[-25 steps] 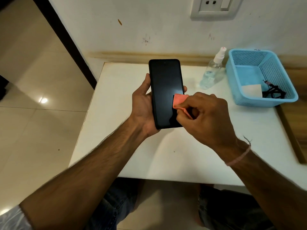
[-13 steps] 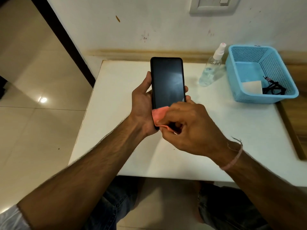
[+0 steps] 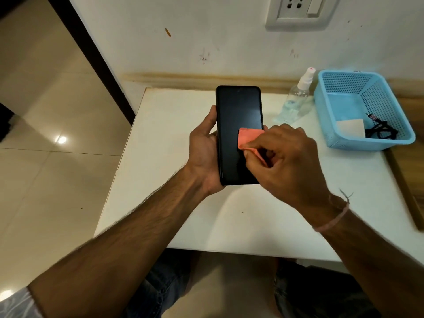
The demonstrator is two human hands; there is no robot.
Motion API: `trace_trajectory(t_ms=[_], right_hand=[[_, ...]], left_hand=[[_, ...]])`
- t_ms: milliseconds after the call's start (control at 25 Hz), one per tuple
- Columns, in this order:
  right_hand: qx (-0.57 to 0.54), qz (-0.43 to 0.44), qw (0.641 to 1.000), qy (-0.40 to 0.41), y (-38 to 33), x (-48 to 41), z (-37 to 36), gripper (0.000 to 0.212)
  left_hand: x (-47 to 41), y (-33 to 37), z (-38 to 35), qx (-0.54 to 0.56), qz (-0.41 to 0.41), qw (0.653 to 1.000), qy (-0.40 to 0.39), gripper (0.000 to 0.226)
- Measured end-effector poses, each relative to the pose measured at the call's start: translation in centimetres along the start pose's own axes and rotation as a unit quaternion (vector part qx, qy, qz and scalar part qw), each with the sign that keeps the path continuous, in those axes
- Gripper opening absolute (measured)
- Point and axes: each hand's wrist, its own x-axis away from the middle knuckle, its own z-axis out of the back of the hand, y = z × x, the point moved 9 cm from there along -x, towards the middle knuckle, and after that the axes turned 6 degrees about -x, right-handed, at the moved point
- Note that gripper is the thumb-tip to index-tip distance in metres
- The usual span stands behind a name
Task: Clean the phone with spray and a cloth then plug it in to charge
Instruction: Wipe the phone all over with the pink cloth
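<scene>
While my left hand (image 3: 204, 154) grips the phone (image 3: 238, 134) at frame centre, lifted off the table (image 3: 160, 134), and my right hand (image 3: 289, 161) pinches the cloth (image 3: 249, 140) to its screen, hard wiping could, I judge, dislodge it.

I see a black phone (image 3: 238, 134), a salmon-pink cloth (image 3: 249, 138), a clear spray bottle (image 3: 296, 99) with white nozzle, a light-blue perforated basket (image 3: 376, 97), a black cable (image 3: 380, 130), a white table (image 3: 172, 138).
</scene>
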Motion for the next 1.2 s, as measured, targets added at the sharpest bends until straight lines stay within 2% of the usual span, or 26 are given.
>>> trace_trajectory(t_ms=[120, 160, 280, 360, 480, 520, 640, 680, 720, 800, 840, 880, 960, 1040, 1160, 1200], right_hand=[[-0.058, 0.050, 0.990, -0.118, -2.3, 1.0, -3.1, 0.006], [-0.065, 0.051, 0.988, -0.133, -2.2, 0.9, -3.2, 0.003], [-0.022, 0.001, 1.000, -0.011, 0.4, -0.2, 0.0, 0.004], [-0.023, 0.004, 1.000, -0.005, -0.1, 0.0, -0.5, 0.008], [-0.069, 0.049, 0.986, -0.145, -2.0, 1.0, -3.6, 0.008], [-0.064, 0.038, 0.988, -0.137, -1.2, 0.6, -3.1, 0.005], [-0.023, -0.029, 0.999, 0.007, 1.7, -0.3, 0.5, 0.006], [-0.024, -0.031, 0.999, 0.014, 1.3, -0.2, 0.4, 0.009], [-0.036, -0.013, 0.999, -0.010, 0.1, 0.2, -0.7, 0.011], [-0.070, 0.035, 0.991, -0.110, -2.0, 1.0, -3.4, 0.007], [-0.071, 0.033, 0.988, -0.131, -1.8, 0.9, -3.5, 0.004], [-0.069, 0.013, 0.992, -0.103, -0.6, 0.4, -2.5, 0.005], [-0.037, -0.026, 0.999, 0.011, 1.6, -0.3, 0.4, 0.006], [-0.014, -0.021, 0.999, 0.038, 0.9, 0.2, 0.3, 0.008], [-0.088, 0.036, 0.990, -0.100, -1.7, 1.1, -3.5, 0.012], [-0.092, 0.028, 0.989, -0.110, -1.1, 0.8, -3.3, 0.008]], left_hand=[[0.1, 0.0, 0.1, -0.008, -0.004, 1.000, 0.007, 0.081], [0.1, 0.2, 0.1, -0.008, -0.010, 1.000, 0.005, 0.081], [0.1, 0.8, -0.2, 0.001, -0.016, 1.000, -0.007, 0.082], [0.1, 0.8, -0.1, -0.001, -0.015, 1.000, -0.005, 0.084], [0.1, 0.5, 0.3, 0.003, -0.016, 1.000, 0.003, 0.082], [0.1, 0.6, 0.3, 0.009, -0.020, 1.000, 0.003, 0.082], [-0.1, 1.0, 0.3, 0.007, -0.021, 1.000, -0.007, 0.083], [-0.1, 0.9, 0.3, -0.002, -0.018, 1.000, -0.006, 0.083], [-0.1, 0.8, 0.3, -0.009, -0.015, 1.000, -0.004, 0.083], [-0.1, 0.6, 0.2, 0.000, -0.017, 1.000, -0.005, 0.082], [-0.1, 0.7, 0.2, 0.009, -0.021, 1.000, -0.010, 0.081], [-0.1, 0.8, 0.2, 0.013, -0.024, 1.000, -0.015, 0.081], [-0.2, 1.2, 0.2, 0.012, -0.025, 0.999, -0.017, 0.082], [-0.3, 1.1, 0.3, 0.006, -0.021, 1.000, -0.012, 0.083], [-0.2, 0.7, 0.5, 0.014, -0.017, 1.000, -0.008, 0.080], [-0.2, 0.7, 0.5, 0.027, -0.021, 0.999, -0.012, 0.079]])
